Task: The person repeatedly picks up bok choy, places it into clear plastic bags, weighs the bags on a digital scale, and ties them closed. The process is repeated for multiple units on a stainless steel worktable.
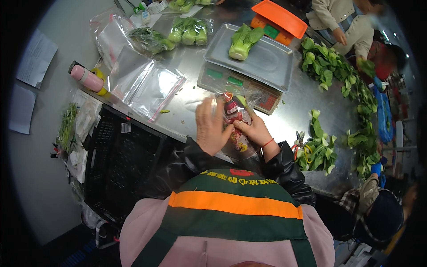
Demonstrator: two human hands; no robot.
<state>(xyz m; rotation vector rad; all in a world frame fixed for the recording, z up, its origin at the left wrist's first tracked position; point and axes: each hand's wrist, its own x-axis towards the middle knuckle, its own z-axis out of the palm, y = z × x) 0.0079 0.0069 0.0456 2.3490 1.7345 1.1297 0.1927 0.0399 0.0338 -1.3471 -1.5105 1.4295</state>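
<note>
My right hand (257,130) grips a clear plastic bag (244,147) near the table's front edge, its thumb pressed on the front of the bag. Red and dark patches show on or through the plastic; whether they are print or contents I cannot tell. At the bag's left side is my left hand (210,128), slightly blurred, with fingers stretched out and the thumb apart by the plastic. Just beyond both hands stands a weighing scale (220,77) with a metal tray (273,68). One bok choy (243,41) lies on that tray.
Flat clear bags (146,86) lie left, near bagged bok choy (189,30) and a pink bottle (87,79). A black crate (123,167) stands below. An orange scale (280,20) is behind. Scissors (303,145) rest on loose bok choy (320,150). Co-workers (347,26) stand at right.
</note>
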